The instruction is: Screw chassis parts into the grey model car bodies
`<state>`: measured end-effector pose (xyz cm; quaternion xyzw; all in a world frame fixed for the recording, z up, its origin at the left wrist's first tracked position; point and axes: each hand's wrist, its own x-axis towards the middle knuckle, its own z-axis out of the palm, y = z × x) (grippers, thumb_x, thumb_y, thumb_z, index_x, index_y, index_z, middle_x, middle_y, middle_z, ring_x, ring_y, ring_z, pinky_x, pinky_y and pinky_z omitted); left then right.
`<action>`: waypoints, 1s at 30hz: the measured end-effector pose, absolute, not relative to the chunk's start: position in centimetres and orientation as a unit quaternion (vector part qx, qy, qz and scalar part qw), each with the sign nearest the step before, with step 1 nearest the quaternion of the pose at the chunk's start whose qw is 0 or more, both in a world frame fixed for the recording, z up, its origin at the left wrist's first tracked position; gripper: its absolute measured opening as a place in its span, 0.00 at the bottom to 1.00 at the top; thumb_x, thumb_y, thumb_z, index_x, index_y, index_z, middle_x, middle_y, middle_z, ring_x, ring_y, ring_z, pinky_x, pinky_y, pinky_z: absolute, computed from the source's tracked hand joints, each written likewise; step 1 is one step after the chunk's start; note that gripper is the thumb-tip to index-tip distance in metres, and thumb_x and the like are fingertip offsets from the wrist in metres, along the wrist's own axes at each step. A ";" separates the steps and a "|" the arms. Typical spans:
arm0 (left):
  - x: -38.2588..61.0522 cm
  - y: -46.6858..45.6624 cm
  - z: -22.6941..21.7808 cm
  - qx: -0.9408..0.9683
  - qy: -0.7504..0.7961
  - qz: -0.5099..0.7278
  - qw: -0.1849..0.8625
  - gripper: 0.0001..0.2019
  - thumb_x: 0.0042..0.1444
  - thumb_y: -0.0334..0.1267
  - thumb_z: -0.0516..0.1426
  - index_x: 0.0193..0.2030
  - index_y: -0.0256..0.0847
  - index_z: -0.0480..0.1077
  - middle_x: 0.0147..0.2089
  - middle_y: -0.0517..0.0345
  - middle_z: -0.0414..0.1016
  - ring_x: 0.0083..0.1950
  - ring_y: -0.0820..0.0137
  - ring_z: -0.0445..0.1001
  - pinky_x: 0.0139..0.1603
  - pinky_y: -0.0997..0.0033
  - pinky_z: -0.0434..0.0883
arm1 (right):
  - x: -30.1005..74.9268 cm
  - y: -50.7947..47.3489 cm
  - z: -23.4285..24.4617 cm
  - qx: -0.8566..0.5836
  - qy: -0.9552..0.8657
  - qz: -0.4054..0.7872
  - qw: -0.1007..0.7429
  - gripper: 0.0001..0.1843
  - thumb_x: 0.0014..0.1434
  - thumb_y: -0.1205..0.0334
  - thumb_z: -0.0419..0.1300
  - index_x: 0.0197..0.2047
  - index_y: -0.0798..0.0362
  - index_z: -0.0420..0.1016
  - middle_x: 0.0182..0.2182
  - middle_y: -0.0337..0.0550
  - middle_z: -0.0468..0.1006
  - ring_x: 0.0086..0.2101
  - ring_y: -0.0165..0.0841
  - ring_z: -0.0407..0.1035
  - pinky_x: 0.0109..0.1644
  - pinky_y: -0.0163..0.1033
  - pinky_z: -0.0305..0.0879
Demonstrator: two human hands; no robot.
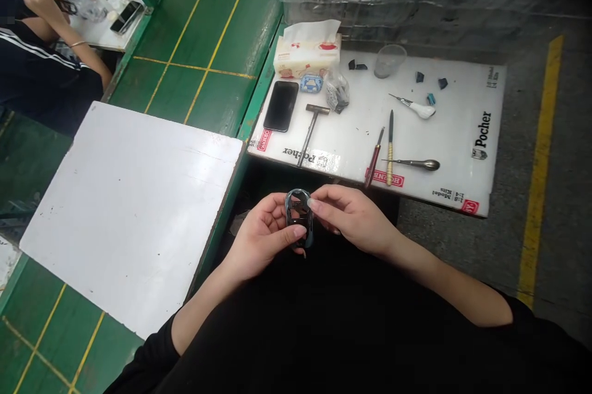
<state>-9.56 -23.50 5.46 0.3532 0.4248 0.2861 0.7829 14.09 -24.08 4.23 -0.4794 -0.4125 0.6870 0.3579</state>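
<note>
Close to my body, just off the near edge of the white board, I hold a small dark, glossy model car body shell (300, 219) with open window gaps. My left hand (263, 230) is closed round its left side, the thumb lying across the lower part. From the other side my right hand (354, 215) pinches the shell's upper right edge between thumb and fingers. Whether a small piece sits under the right fingertips is hidden. On the board beyond lie a T-handled tool (311, 132), a red-handled tool (375, 156) and a dark-tipped tool with a wrapped handle (390, 147).
The printed white board (342, 135) also bears a metal-handled pick (419, 164), a white-handled pick (419, 108), a phone (280, 106), a tissue box (308, 58), a clear cup (390, 61) and a plastic bag (337, 90). A white sheet (134, 209) lies left; a person (41, 67) sits beyond.
</note>
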 end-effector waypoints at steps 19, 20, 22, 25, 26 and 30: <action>-9.9 -23.9 6.0 0.374 0.443 0.276 0.767 0.36 0.62 0.35 0.79 0.74 0.47 0.75 0.49 0.54 0.84 0.46 0.64 0.85 0.37 0.68 0.90 | 14.4 -24.0 4.2 -0.508 -0.521 0.609 0.315 0.26 0.74 0.33 0.68 0.41 0.48 0.84 0.30 0.39 0.79 0.33 0.36 0.72 0.38 0.42 0.68; -9.9 -23.9 5.9 0.374 0.442 0.275 0.768 0.36 0.62 0.35 0.79 0.74 0.47 0.75 0.49 0.54 0.84 0.46 0.63 0.86 0.36 0.68 0.90 | 14.4 -23.9 4.2 -0.506 -0.524 0.610 0.313 0.26 0.74 0.33 0.67 0.41 0.48 0.84 0.30 0.38 0.79 0.32 0.36 0.72 0.38 0.42 0.68; -9.9 -23.8 5.9 0.373 0.441 0.274 0.769 0.36 0.62 0.35 0.79 0.74 0.47 0.75 0.49 0.54 0.84 0.45 0.63 0.86 0.36 0.68 0.90 | 14.4 -23.8 4.2 -0.502 -0.528 0.612 0.307 0.27 0.74 0.32 0.67 0.40 0.48 0.82 0.29 0.38 0.78 0.32 0.35 0.70 0.38 0.42 0.67; -10.0 -23.7 5.8 0.371 0.441 0.272 0.771 0.36 0.62 0.35 0.79 0.74 0.47 0.75 0.49 0.54 0.84 0.45 0.64 0.86 0.36 0.68 0.90 | 14.5 -23.8 4.2 -0.496 -0.522 0.626 0.300 0.28 0.74 0.32 0.67 0.37 0.49 0.79 0.28 0.37 0.76 0.30 0.34 0.68 0.36 0.41 0.65; -10.0 -23.7 5.8 0.370 0.441 0.272 0.771 0.36 0.62 0.35 0.79 0.74 0.47 0.75 0.49 0.53 0.84 0.45 0.64 0.86 0.36 0.68 0.90 | 14.5 -23.7 4.1 -0.492 -0.517 0.633 0.299 0.29 0.74 0.32 0.67 0.36 0.49 0.78 0.27 0.36 0.75 0.30 0.33 0.67 0.35 0.40 0.64; -10.1 -23.8 5.4 0.362 0.435 0.271 0.779 0.36 0.62 0.35 0.79 0.75 0.46 0.75 0.51 0.52 0.85 0.46 0.63 0.87 0.36 0.69 0.90 | 14.5 -23.6 3.9 -0.467 -0.483 0.679 0.297 0.31 0.73 0.30 0.68 0.34 0.49 0.75 0.26 0.36 0.74 0.28 0.32 0.66 0.32 0.38 0.63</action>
